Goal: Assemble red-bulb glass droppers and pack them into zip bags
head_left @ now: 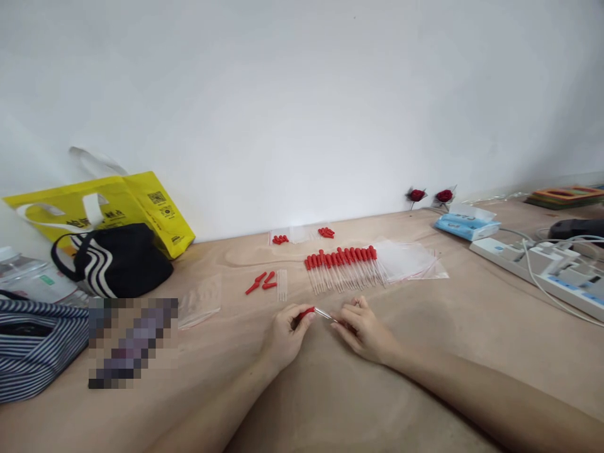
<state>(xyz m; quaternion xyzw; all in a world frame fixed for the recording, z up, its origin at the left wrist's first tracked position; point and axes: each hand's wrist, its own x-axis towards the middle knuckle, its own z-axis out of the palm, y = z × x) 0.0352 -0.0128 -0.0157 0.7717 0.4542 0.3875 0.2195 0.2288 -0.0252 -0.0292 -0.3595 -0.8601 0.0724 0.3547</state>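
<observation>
Between the thumb and fingers of my left hand (284, 336) is a red rubber dropper bulb (307, 311). My right hand (364, 332) pinches a thin clear dropper tube (324, 313), whose left end meets the bulb's mouth; how deep it sits inside I cannot tell. Just beyond my hands lies a row of droppers (340, 259), red bulbs on clear tubes, bulbs pointing away from me. Left of that row are several loose clear tubes (282, 286) side by side and a few loose red bulbs (268, 280).
Small piles of red bulbs (280, 240) lie near the wall on clear plastic bags (409, 259). At right are a tissue pack (465, 226) and a power strip (561, 274) with cables. A yellow bag (160, 217), black pouch (132, 258) and striped bag (40, 349) stand left.
</observation>
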